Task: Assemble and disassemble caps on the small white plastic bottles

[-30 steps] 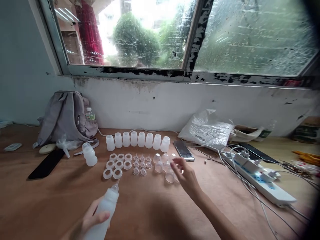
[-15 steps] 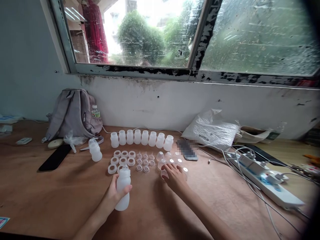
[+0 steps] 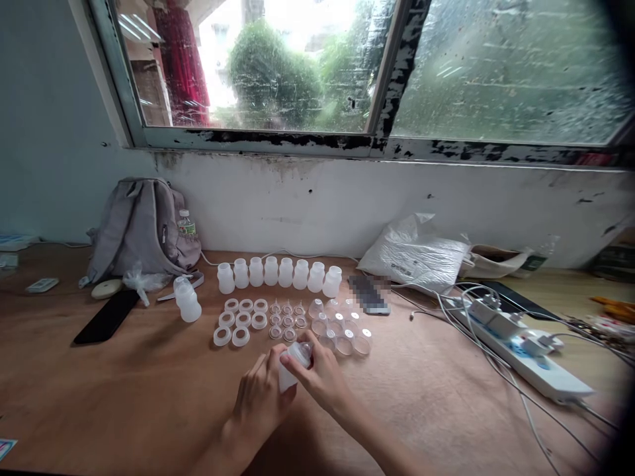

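My left hand (image 3: pixel 262 390) is closed around a frosted white baby bottle (image 3: pixel 286 378), which tilts to the right above the table. My right hand (image 3: pixel 325 375) grips a clear dome cap (image 3: pixel 308 350) at the bottle's top; fingers partly hide where the two meet. Just beyond the hands lie rows of white ring collars (image 3: pixel 241 319), small clear nipples (image 3: pixel 288 320) and more clear dome caps (image 3: pixel 344 342). Several frosted bottles (image 3: pixel 286 272) stand open in a line behind them. Apart on the left is one more bottle (image 3: pixel 188 303) with a cap on it.
At the left are a grey backpack (image 3: pixel 133 231), a black flat case (image 3: pixel 106 320) and a plastic bag (image 3: pixel 143 281). A phone (image 3: pixel 370 297) and a silvery plastic package (image 3: pixel 417 254) lie at the back right. A power strip (image 3: pixel 526 357) with loose cables runs along the right.
My right hand has come left from the dome caps to the bottle's top with a clear cap. My left hand has moved right and tilted the bottle.
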Demonstrator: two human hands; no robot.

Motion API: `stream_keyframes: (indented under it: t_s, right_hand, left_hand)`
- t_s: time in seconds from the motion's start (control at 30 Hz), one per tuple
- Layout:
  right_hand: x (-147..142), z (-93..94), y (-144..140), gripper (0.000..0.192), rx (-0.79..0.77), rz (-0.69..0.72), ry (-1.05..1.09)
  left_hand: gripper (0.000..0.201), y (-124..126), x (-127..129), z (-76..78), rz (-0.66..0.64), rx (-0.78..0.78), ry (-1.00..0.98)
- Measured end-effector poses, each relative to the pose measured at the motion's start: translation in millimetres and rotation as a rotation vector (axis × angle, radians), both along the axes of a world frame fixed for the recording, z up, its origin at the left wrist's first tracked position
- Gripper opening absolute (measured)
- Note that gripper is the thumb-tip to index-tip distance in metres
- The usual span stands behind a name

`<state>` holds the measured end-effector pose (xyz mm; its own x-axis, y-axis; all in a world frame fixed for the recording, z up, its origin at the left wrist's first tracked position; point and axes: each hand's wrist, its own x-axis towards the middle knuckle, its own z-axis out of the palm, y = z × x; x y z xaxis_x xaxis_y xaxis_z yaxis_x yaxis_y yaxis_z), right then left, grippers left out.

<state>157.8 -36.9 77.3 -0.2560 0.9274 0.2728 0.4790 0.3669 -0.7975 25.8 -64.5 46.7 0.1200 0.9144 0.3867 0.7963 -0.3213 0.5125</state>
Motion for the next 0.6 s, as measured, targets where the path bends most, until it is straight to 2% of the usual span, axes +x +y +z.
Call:
stream_keyframes:
  t_s: [0.17, 0.4, 0.53, 0.6]
  right_hand:
    - [0, -2.2, -4, 0.028, 0.043, -0.032, 0.125]
    - [1, 3.0, -13, 0.026, 0.090, 0.028, 0.187]
    - [0, 12.1, -5, 0.025, 0.137, 0.031, 0.196]
    - [-3, 19.2, 3, 0.025, 0.152, 0.045, 0.223]
  left_hand:
    - [0.028, -3, 6, 10.3, -0.139, -0.174, -0.181]
    - [0.021, -14, 0, 29.5, -0.324, -0.323, -0.350]
    - [0.024, -1, -8, 42.7, -0.404, -0.393, -0.494]
    - [0.026, 14, -14, 44.9, -0.487, -0.505, -0.612]
